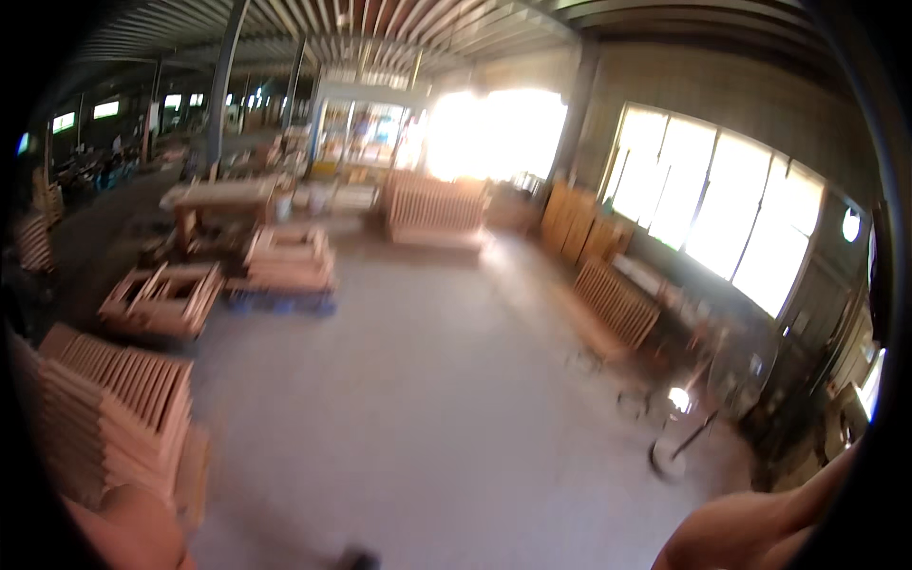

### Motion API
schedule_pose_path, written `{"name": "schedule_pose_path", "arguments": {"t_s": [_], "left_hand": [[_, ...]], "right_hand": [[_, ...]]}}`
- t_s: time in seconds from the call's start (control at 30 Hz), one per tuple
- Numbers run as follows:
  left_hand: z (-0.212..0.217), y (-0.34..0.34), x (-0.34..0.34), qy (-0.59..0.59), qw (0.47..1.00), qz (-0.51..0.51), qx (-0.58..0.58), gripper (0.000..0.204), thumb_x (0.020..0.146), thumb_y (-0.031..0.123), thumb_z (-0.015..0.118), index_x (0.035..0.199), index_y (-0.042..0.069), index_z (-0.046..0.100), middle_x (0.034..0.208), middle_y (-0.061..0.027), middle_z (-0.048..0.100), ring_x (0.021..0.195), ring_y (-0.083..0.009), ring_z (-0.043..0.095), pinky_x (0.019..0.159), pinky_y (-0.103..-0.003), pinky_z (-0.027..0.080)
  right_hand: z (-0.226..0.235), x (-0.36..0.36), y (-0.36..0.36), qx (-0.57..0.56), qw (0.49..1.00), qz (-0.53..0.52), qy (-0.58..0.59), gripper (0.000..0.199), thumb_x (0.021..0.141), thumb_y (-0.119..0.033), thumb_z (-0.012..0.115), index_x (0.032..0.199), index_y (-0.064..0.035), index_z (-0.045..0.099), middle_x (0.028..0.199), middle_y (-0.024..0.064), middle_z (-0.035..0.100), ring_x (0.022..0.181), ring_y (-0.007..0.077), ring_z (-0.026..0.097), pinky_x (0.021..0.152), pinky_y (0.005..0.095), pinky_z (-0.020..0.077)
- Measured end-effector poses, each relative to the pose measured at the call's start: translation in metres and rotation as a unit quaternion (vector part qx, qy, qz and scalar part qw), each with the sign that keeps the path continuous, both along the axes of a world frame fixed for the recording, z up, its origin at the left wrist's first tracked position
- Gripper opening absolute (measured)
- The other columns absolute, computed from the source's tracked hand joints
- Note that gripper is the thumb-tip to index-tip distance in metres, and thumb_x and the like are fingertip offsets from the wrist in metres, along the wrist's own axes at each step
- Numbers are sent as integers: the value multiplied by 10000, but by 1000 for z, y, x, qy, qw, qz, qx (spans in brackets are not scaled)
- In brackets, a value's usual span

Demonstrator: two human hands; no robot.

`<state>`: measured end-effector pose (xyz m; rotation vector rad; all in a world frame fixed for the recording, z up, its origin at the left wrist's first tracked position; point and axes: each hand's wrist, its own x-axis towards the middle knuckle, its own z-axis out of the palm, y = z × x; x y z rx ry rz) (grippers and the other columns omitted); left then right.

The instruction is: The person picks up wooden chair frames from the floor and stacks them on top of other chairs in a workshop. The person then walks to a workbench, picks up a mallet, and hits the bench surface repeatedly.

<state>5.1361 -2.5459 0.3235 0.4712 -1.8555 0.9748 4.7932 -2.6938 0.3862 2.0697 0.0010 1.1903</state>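
Only bare parts of my arms show at the lower rim: my left arm at the lower left, my right arm at the lower right. Both hands lie outside the picture, so what they hold, if anything, is hidden. Closest to my left arm is a tall stack of slatted wooden panels, reddish-brown. A small dark shape, blurred, pokes in at the bottom edge; I cannot tell what it is.
Grey floor runs ahead. Wooden frames and a stack on a blue pallet stand left, before a wooden workbench. Slatted panels stand far ahead; another panel leans right. A round-based stand is nearer.
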Motion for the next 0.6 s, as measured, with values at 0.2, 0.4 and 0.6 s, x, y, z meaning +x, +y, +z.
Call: {"name": "schedule_pose_path", "arguments": {"t_s": [0.2,0.4,0.6], "left_hand": [[4,-230,61,-43,998,-53,-8,281,924,280,545,986,7,574,913,-114,572,747,-230,538,646,-333,469],[-6,-459,101,-85,994,-64,22,280,924,285,545,986,13,567,912,-111,567,747,-231,537,644,-335,469],[-11,-648,134,-99,995,-19,28,279,923,291,544,985,19,560,910,-108,562,746,-232,535,642,-338,469]], "right_hand": [[-10,55,-177,-19,998,-36,-48,360,997,-376,406,1187,-74,454,1045,82,501,960,161,526,792,317,479],[-54,90,-373,-6,990,-97,-105,354,998,-381,410,1186,-84,460,1036,71,501,946,154,524,782,311,476],[-77,117,-576,14,984,-135,-118,349,999,-385,414,1185,-94,467,1027,59,501,931,148,521,773,304,472]]}}
